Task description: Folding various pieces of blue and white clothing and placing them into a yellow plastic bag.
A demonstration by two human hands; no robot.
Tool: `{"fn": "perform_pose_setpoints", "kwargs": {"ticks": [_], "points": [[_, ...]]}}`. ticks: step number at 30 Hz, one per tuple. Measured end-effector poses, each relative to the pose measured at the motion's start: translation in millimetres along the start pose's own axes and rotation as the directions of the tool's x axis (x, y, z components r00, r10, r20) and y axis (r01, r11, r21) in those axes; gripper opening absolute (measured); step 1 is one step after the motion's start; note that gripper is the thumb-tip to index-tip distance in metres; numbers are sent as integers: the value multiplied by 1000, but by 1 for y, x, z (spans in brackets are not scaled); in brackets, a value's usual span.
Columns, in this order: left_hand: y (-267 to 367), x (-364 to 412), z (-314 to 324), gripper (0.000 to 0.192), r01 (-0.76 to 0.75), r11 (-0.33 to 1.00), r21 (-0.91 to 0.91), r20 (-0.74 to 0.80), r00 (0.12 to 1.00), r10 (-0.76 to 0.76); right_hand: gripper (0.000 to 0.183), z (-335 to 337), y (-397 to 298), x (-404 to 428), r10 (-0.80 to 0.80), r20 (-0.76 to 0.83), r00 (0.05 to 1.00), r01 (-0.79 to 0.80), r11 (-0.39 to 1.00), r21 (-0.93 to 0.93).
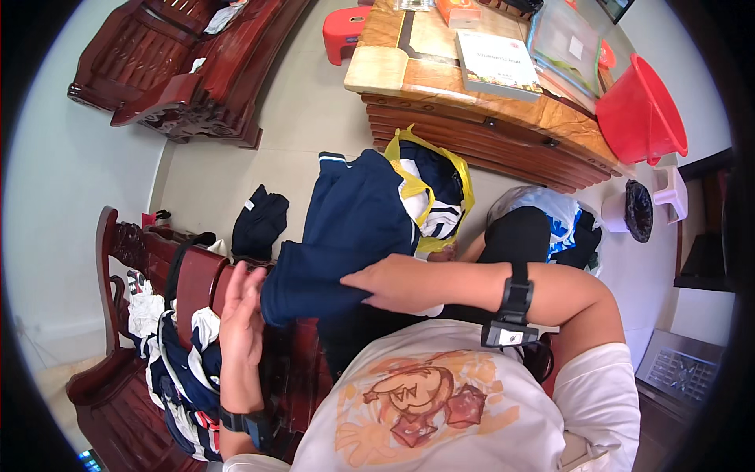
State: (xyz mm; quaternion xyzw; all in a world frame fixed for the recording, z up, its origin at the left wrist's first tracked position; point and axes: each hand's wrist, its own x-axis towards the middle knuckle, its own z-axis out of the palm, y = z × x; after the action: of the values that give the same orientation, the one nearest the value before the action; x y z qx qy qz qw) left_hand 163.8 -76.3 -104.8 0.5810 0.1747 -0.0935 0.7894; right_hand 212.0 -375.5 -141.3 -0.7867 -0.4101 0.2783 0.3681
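Note:
A navy blue garment [354, 218] with white-edged trim lies spread over my lap and reaches out towards the floor. Its near end is folded into a broad hem beside my left hand. My left hand [243, 312] is raised at that hem, palm turned inward, fingers apart, with nothing in its grasp. Across the cloth lies my right hand [398, 284], fingertips pointing left and touching the fabric; whether it pinches the cloth is hidden. Just beyond the garment stands a yellow plastic bag [466, 189] filled with navy and white clothes.
Left of me, a pile of clothes [183, 377] sits on the dark wooden bench [118, 389]. A black garment [259, 221] is on the floor. Ahead stands a table [377, 65] bearing a white box [498, 65]. Rightward are a red bucket [640, 112] and a clear clothes bag [513, 197].

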Motion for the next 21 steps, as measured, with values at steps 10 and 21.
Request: {"fn": "perform_pose_setpoints", "kwargs": {"ticks": [10, 21], "points": [[-58, 5, 33, 27, 370, 826, -425, 88, 925, -369, 32, -40, -44, -7, -127, -197, 972, 184, 935, 302], [-61, 21, 54, 38, 300, 934, -194, 218, 941, -257, 31, -26, -73, -34, -359, -192, 913, 407, 817, 408]]}}
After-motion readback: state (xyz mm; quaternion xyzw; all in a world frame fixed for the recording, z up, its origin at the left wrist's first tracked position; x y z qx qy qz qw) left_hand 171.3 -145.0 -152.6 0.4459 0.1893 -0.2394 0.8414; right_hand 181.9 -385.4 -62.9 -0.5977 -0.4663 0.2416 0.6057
